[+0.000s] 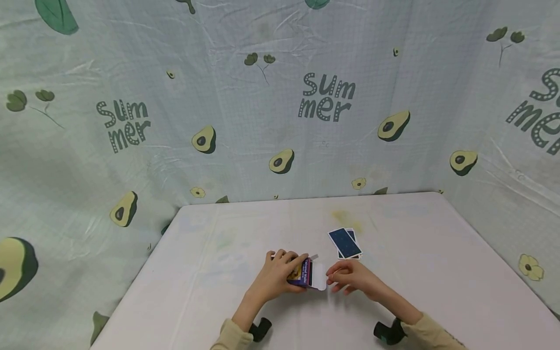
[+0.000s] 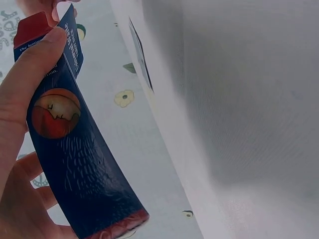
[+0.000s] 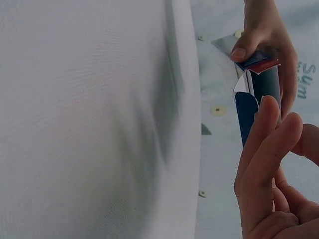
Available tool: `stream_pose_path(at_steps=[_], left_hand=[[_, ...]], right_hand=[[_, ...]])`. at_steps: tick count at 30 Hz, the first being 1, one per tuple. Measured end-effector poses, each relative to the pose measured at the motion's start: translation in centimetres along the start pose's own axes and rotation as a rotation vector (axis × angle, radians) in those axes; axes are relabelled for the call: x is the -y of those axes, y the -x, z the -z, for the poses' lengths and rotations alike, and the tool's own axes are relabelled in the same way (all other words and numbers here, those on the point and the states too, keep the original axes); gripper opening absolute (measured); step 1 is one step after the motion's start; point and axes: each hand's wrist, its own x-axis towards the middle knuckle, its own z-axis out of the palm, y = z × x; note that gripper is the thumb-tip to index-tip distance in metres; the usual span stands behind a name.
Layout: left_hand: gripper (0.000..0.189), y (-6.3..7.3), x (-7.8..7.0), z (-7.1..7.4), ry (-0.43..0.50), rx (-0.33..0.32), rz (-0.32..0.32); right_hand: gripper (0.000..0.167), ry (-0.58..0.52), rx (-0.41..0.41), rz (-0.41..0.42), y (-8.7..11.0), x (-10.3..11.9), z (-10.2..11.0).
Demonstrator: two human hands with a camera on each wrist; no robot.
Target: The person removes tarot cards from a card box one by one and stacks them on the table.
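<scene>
My left hand (image 1: 277, 274) grips a dark blue tarot card box (image 2: 84, 149) printed with a round face picture, its thumb pressed on the box near the raised end flap. The box's end faces right with its flaps spread, and a white flap (image 1: 319, 276) sticks out toward my right hand (image 1: 356, 278). In the right wrist view, the right fingers (image 3: 271, 149) are lightly bent in front of the box's open end and hide part of it. They are close to the flap; whether they touch it cannot be made out.
Two dark-blue-backed cards (image 1: 345, 243) overlap on the white-covered table (image 1: 245, 228), beyond my right hand. A pale cloth (image 1: 262, 112) with avocado and "summer" prints hangs behind the table and at both sides.
</scene>
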Motion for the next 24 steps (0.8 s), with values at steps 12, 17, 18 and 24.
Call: stream_pose_path(at_steps=[12, 17, 18, 24], left_hand=[[0.073, -0.1, -0.2, -0.1, -0.003, -0.011, -0.015], [0.072, -0.2, -0.2, -0.1, 0.020, 0.002, -0.015], [0.072, -0.3, -0.3, -0.1, 0.027, -0.001, -0.018], [0.071, -0.3, -0.4, -0.1, 0.045, -0.018, -0.038]], right_hand=[[0.035, 0.039, -0.017, 0.030, -0.4, 0.4, -1.1], [0.034, 0.024, -0.026, 0.024, -0.7, 0.4, -1.7], [0.034, 0.024, -0.030, 0.021, -0.7, 0.4, -1.8], [0.032, 0.054, -0.076, -0.017, -1.2, 0.3, -2.5]])
